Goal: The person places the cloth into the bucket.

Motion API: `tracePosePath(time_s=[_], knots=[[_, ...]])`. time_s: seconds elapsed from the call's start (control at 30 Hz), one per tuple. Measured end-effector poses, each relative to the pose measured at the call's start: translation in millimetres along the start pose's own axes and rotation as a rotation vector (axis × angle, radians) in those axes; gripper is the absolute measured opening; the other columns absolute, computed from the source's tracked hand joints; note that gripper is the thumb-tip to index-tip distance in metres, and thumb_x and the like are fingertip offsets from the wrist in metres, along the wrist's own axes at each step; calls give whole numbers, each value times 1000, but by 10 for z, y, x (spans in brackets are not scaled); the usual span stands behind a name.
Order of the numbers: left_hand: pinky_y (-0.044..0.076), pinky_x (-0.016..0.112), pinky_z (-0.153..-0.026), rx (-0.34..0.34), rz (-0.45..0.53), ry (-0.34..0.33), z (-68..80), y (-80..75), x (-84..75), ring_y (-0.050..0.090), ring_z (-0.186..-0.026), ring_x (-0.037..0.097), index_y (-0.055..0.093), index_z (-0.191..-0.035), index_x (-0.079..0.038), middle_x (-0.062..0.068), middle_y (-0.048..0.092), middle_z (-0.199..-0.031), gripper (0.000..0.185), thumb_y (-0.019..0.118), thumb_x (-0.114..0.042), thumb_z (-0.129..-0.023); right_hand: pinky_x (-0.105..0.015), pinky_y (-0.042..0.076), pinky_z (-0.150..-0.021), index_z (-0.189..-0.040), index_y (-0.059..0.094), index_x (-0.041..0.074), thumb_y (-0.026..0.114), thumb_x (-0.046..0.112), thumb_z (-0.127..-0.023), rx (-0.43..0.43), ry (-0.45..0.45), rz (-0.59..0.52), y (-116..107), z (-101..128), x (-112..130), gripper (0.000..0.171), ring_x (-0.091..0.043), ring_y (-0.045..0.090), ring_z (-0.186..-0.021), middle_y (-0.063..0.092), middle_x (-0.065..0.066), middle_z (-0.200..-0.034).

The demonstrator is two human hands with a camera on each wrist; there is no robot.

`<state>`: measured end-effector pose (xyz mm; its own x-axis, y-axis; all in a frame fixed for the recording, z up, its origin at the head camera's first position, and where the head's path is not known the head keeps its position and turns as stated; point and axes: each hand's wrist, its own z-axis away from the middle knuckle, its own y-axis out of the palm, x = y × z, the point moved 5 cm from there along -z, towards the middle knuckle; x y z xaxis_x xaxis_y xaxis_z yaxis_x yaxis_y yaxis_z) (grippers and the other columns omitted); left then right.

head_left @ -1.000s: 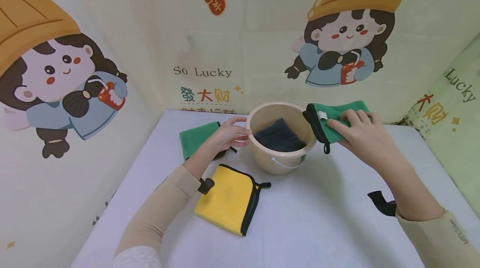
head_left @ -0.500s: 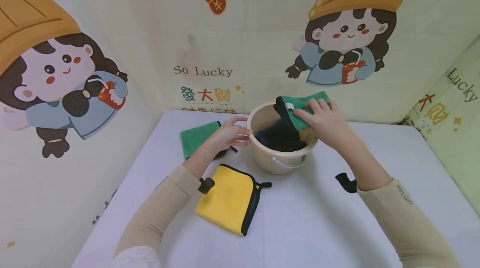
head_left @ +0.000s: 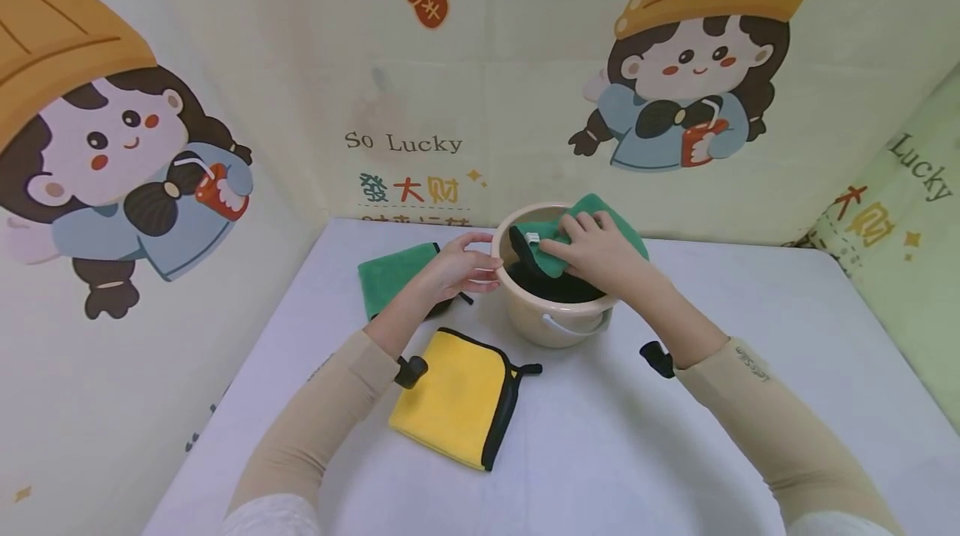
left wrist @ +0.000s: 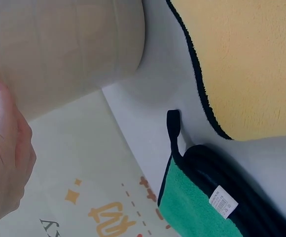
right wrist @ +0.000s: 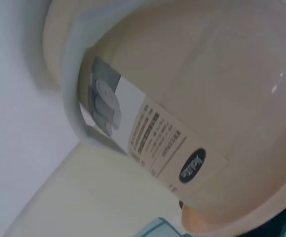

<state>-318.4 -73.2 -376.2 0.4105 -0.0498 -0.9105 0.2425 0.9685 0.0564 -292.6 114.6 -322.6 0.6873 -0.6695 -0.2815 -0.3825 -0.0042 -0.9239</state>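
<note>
A beige plastic bucket [head_left: 532, 321] stands on the table with a dark folded cloth [head_left: 562, 288] inside. My left hand [head_left: 459, 268] touches the left side of its rim with extended fingers; the left wrist view has this hand [left wrist: 7, 153] beside the bucket wall [left wrist: 69, 54]. Over the bucket's mouth, my right hand [head_left: 603, 257] grips a folded green towel [head_left: 622, 229] with black edging and a white tag, its black edge dipping below the rim. Mostly bucket wall [right wrist: 222, 84] and its printed label [right wrist: 153, 133] fill the right wrist view.
Left of the bucket lies another folded green towel [head_left: 395, 273], partly behind the left hand. A yellow folded towel [head_left: 453, 403] with black edging and a loop lies in front of it. The bucket's pale handle [head_left: 573, 329] hangs down in front. A patterned cloth backdrop [head_left: 525, 102] surrounds the table.
My right hand has carried the green towel leftward from beside the bucket to over its mouth and lowered it partly inside. My left hand has stayed at the rim.
</note>
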Motion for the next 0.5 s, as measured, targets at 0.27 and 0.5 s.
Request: tracePosePath(time_s=[0.27,0.5], knots=[[52,39,-78,9,18,-4,-8,7,-3,62,-81,22,43,-129,-17,15,56,-106,50,63,-3,-85,-44,39,-80,-120,55,26,66,28,-84,65,-65,-20,156,-112,85,38,-27,44,-92,48,-9,-101],[54,36,-72,15,33,1,-2,2,3,62,-77,21,41,-130,-16,15,55,-106,52,63,-2,-84,-45,41,-80,-121,53,27,65,27,-85,105,-71,-94,265,-168,129,38,-27,45,-95,49,-9,-104]])
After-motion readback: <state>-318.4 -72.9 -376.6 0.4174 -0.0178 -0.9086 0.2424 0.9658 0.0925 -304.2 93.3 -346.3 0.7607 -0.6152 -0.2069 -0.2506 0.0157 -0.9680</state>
